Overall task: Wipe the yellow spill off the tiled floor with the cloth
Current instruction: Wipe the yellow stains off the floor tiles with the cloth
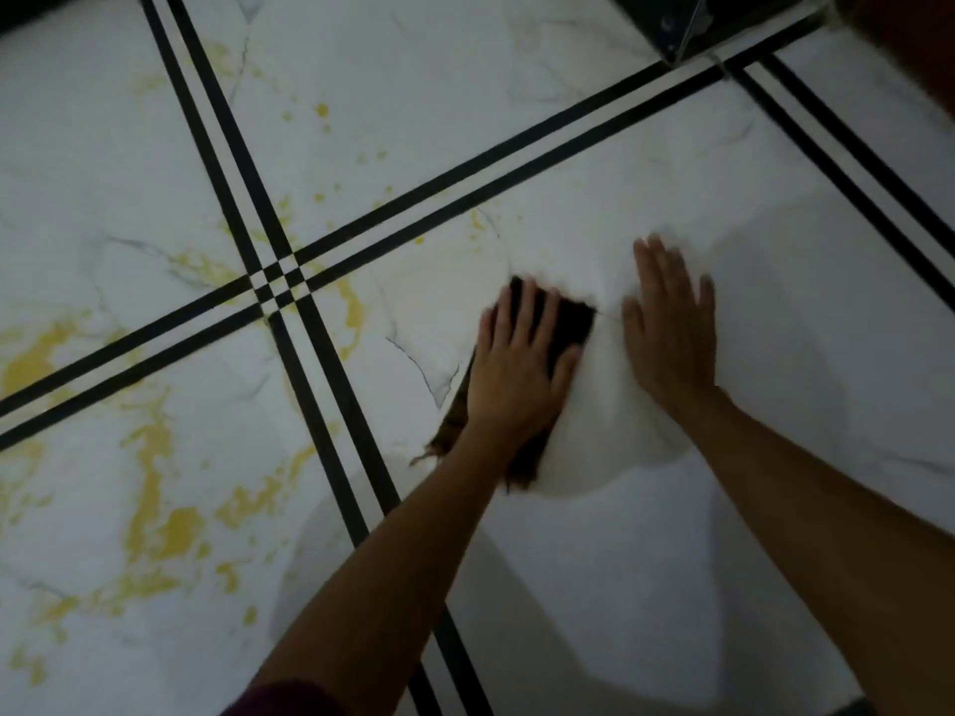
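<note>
Yellow spill (181, 527) lies smeared near left on the tiled floor (594, 586), apart from the one cloth (610, 405). Two hands press flat on that cloth: left hand (522, 364), fingers straight and slightly spread, on its dark patch; right hand (672, 328), fingers straight and close, on the white. More yellow droplets beyond.

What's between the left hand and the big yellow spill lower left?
Head view: bare white tile and the double black stripe separate left hand from spill.

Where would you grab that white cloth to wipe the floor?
Probably the puffed white middle of the cloth, between the left hand and right hand, from above. The rest lies spread on the floor, so that raised fold gives something to pinch.
</note>
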